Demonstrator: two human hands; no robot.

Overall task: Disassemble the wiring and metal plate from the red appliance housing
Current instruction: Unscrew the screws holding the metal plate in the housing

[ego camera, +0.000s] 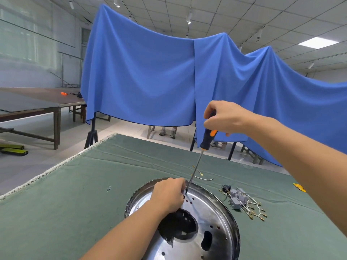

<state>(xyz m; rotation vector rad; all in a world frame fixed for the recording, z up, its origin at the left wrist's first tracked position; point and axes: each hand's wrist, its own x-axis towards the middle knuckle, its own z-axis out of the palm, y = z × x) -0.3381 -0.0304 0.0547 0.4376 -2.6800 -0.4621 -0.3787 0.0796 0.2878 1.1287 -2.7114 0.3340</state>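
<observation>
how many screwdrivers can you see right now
1: the screwdriver is held by the right hand, its tip on the metal plate beside the left hand. Others may be hidden.

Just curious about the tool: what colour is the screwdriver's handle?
Black with orange accents, seen in the head view where the right hand grips the screwdriver.

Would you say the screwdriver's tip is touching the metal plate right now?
Touching. In the head view, the screwdriver shaft runs down to the metal plate, its tip meeting the surface beside the left hand.
</observation>
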